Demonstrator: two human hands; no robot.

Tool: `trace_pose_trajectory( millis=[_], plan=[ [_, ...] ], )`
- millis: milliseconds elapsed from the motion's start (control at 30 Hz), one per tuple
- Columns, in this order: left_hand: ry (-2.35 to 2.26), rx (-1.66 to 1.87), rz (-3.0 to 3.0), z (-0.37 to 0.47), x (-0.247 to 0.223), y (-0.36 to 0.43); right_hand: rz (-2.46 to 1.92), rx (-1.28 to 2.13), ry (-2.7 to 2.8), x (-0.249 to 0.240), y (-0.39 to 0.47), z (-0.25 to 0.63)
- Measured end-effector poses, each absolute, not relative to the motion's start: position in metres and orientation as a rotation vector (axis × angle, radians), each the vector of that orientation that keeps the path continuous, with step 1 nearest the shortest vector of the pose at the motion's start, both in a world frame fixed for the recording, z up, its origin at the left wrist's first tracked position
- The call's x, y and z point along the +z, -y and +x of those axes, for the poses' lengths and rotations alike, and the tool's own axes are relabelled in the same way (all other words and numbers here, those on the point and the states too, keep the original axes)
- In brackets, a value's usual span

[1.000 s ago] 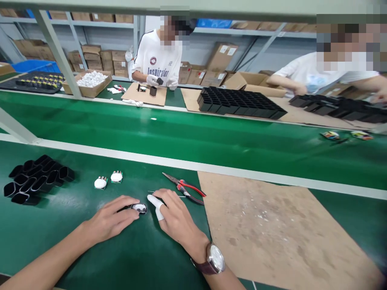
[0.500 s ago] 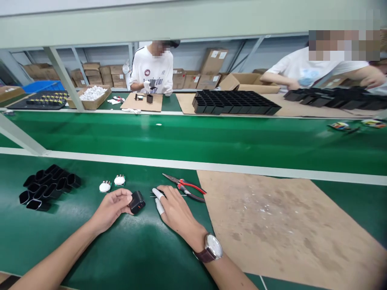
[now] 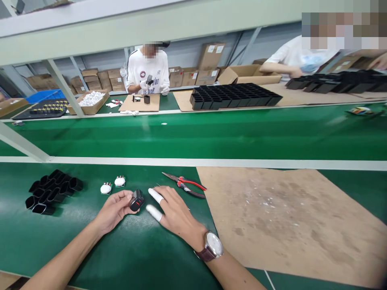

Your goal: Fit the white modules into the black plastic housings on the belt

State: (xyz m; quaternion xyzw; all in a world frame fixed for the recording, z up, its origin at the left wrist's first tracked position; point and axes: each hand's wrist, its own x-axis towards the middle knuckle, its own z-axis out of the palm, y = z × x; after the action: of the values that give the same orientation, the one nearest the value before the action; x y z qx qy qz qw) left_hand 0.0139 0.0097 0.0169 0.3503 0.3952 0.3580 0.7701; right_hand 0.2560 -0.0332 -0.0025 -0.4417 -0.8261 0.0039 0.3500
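Between its thumb and fingers, my left hand holds a small black housing with orange-red marks on its end face. My right hand lies just right of the housing, apart from it, with fingers spread and white covers on two fingertips. A thin item, mostly hidden, lies under the right hand. Red-and-black pliers rest beyond that hand. Two green boards with white round tops, one nearer and one farther, lie beyond my left hand.
Several black sleeves stand at the left. A stained cardboard sheet covers the right side. Beyond the green belt, two people handle black parts beside a block of black cases and a box of white pieces.
My right hand's thumb and index finger have moved left, closer to the black housing. The housing has turned so its marked face shows more. The camera view has shifted slightly.
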Motion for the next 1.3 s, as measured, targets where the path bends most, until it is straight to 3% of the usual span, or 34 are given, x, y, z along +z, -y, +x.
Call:
trace_pose_trajectory(
  millis=[367,633,833,933,1033,1167,1300],
  plan=[
    [-0.759,0.575,1.025,0.014,0.015,0.003,-1.024,0.601,2.034,0.0,0.048,0.241],
    [-0.788,0.636,1.078,0.017,0.017,0.004,-1.087,0.712,2.025,0.002,0.047,0.238],
    [-0.711,0.691,1.057,0.02,0.019,0.001,-1.07,0.601,2.057,-0.001,0.045,0.233],
    [-0.89,0.755,1.436,0.013,0.026,-0.029,-1.174,0.545,2.074,-0.01,0.044,0.232],
    [-1.369,0.781,2.106,-0.003,0.039,-0.088,-1.232,0.489,2.116,-0.018,0.043,0.231],
    [-1.694,0.778,2.193,-0.024,0.051,-0.172,-1.199,0.402,2.163,-0.022,0.042,0.231],
    [-1.858,0.767,2.178,-0.036,0.051,-0.207,-1.169,0.354,2.146,-0.025,0.042,0.233]
  ],
)
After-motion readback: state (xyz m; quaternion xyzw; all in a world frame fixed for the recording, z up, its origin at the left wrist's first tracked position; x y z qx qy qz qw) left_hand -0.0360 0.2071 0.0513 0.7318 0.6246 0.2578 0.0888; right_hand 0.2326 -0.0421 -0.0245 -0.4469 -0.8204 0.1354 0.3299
